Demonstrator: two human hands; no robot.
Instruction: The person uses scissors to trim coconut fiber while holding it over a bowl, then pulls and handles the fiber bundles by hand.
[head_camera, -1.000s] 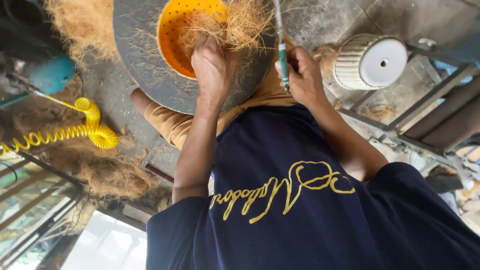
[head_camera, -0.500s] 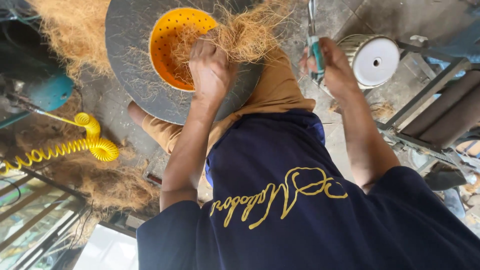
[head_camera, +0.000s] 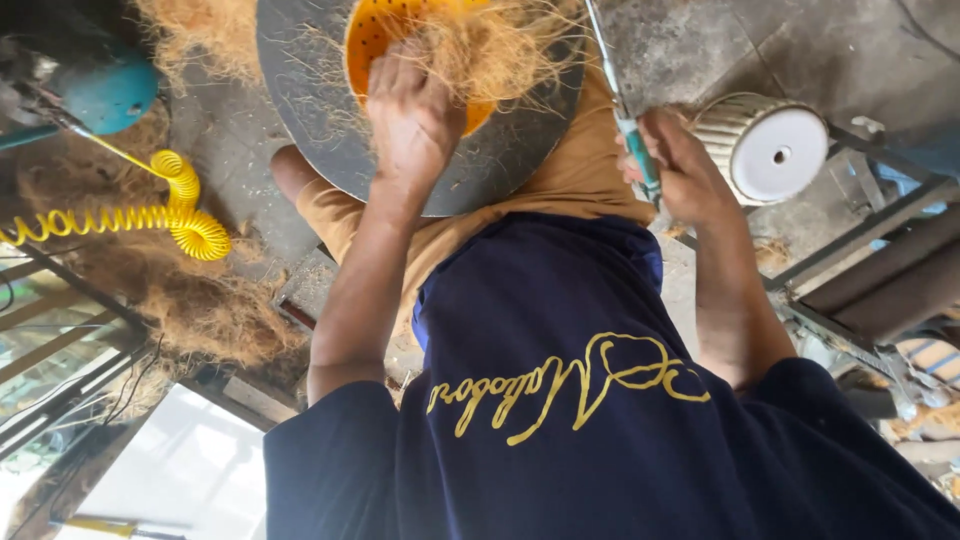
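The left hand (head_camera: 410, 115) now sits pressed onto a tuft of coconut fibre (head_camera: 495, 50) at about 12 o'clock in the head view, its fingers curled shut over the strands and pinning them against the orange perforated bowl (head_camera: 375, 30), which rests on a round grey disc (head_camera: 320, 100) laid across the person's lap. Compared with half a second ago and a second ago, this hand has barely shifted; it keeps its clamp on the fibre at the bowl's rim. The change is on the other side: the right hand (head_camera: 680, 165), at roughly 2 o'clock, has drawn away from the bowl and down toward the body, carrying a thin tool with a teal handle (head_camera: 640, 160) whose metal shaft points up toward the fibre. Its fingers are wrapped closed around that handle. A second ago the tool stood close beside the bowl's edge; now it is clearly apart from it, just beside a white ribbed cylinder (head_camera: 765, 145) on the concrete floor (head_camera: 830, 50). That reads as the tool's stroke having been pulled back while the fibre is held fast, so the work on the fibre looks to be mid-cycle rather than finished. At 9 o'clock a yellow coiled hose (head_camera: 185, 215) lies near loose heaps of the same fibre, with a teal rounded object (head_camera: 105, 90) at 10 o'clock, and a metal frame (head_camera: 870, 260) runs at 3 o'clock.
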